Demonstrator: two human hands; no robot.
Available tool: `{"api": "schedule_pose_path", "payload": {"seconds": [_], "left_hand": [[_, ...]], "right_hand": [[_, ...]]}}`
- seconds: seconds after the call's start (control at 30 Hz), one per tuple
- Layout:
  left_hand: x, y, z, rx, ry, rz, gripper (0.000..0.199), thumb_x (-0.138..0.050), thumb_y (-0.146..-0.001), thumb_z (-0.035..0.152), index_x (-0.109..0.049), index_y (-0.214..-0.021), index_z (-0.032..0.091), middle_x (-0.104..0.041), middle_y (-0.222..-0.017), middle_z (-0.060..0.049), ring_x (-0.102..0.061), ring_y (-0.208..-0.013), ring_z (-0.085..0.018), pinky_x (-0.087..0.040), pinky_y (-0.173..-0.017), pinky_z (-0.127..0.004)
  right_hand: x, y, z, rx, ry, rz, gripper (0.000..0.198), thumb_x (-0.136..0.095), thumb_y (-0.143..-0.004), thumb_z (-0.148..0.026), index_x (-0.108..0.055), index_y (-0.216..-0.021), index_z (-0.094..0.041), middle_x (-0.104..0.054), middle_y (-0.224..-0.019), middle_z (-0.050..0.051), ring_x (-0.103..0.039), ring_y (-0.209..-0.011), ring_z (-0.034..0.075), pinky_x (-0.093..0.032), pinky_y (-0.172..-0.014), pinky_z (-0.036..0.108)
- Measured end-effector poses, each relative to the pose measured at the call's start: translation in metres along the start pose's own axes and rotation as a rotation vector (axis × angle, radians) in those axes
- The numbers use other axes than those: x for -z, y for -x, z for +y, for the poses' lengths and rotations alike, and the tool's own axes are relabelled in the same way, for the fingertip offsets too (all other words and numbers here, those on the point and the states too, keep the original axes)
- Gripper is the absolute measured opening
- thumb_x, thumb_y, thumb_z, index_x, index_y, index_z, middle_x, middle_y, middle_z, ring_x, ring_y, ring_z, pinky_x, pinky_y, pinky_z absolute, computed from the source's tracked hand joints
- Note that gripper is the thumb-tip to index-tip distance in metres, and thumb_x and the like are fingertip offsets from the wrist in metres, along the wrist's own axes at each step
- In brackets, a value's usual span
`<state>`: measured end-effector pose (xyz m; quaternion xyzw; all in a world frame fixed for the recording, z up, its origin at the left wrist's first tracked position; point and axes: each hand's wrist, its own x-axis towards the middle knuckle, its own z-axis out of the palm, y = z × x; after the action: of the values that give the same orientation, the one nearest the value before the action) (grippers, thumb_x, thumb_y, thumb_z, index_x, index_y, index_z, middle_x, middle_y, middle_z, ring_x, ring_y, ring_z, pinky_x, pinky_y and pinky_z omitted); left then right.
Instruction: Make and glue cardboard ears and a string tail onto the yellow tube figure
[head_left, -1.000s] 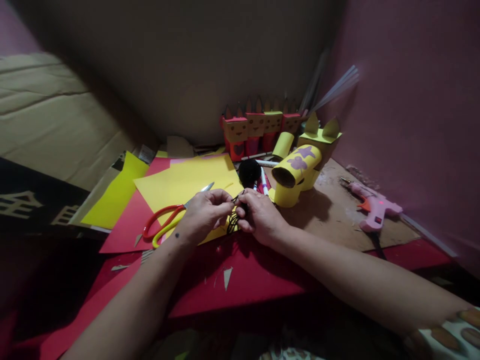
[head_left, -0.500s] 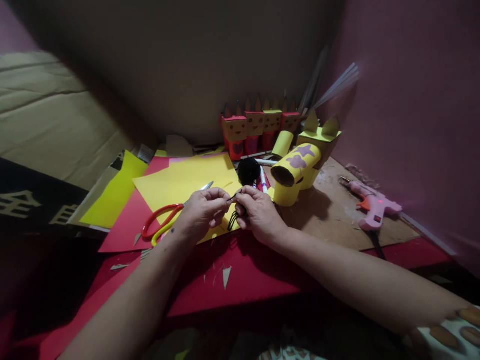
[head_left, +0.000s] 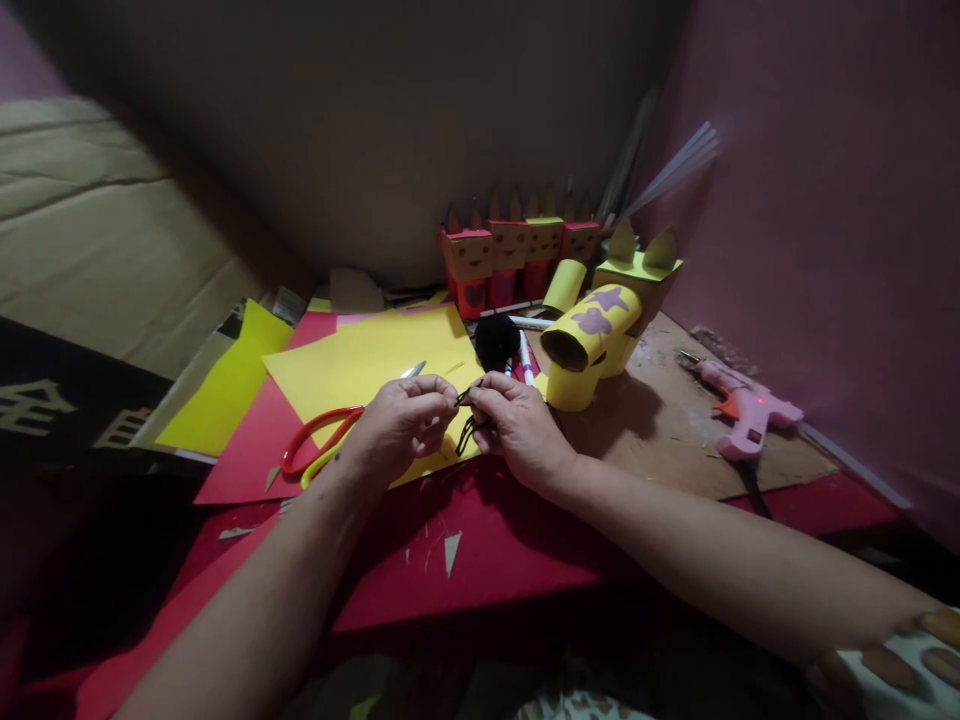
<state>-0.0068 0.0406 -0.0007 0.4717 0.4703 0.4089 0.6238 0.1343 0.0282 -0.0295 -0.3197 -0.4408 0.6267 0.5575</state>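
Observation:
A thin black cord [head_left: 466, 436] is stretched between my two hands, with loose loops hanging under the right one. My left hand [head_left: 409, 420] pinches one end between thumb and forefinger. Close beside it, my right hand [head_left: 517, 420] is closed on the rest of the cord. Just beyond the hands sits a fluffy black pompom [head_left: 497, 342]. Under my left wrist lie scissors [head_left: 319, 440] with red and yellow handles, partly covered by my hand. Yellow paper [head_left: 360, 345] spreads out beneath both hands.
Yellow paper tubes with purple shapes [head_left: 592, 325] stand right of my hands, by an eared box [head_left: 646, 270]. Several red tube figures [head_left: 469, 262] line the back. A pink glue gun [head_left: 754, 405] lies right on a brown board [head_left: 675, 450]. Paper scraps [head_left: 451, 552] dot the red table.
The cord between my fingertips now shows a small loop, and the hanging strands have shifted slightly. Both hands stay in nearly the same place; the view moves a little.

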Motion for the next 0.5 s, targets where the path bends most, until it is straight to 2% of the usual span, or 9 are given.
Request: {"api": "schedule_pose_path", "payload": {"seconds": [0.13, 0.5], "left_hand": [[-0.0027, 0.0017, 0.0009, 0.003, 0.046, -0.008, 0.015, -0.069, -0.056, 0.02, -0.058, -0.065, 0.017, -0.042, -0.044, 0.008, -0.031, -0.035, -0.002, -0.023, -0.036, -0.015], [-0.0013, 0.0017, -0.0003, -0.006, 0.038, -0.039, 0.021, -0.075, -0.063, 0.027, -0.059, -0.07, 0.015, -0.051, -0.052, 0.005, -0.045, -0.042, -0.004, -0.036, -0.041, -0.015]], "right_hand": [[0.0001, 0.0009, 0.0005, -0.015, 0.026, -0.013, 0.024, -0.059, -0.078, -0.026, -0.044, -0.06, -0.02, -0.044, -0.052, -0.01, -0.043, -0.037, 0.004, -0.031, -0.035, 0.017], [0.0026, 0.0002, 0.002, -0.028, 0.053, -0.023, 0.023, -0.057, -0.079, -0.024, -0.044, -0.061, -0.02, -0.043, -0.052, -0.009, -0.044, -0.038, 0.005, -0.034, -0.038, 0.018]]}}
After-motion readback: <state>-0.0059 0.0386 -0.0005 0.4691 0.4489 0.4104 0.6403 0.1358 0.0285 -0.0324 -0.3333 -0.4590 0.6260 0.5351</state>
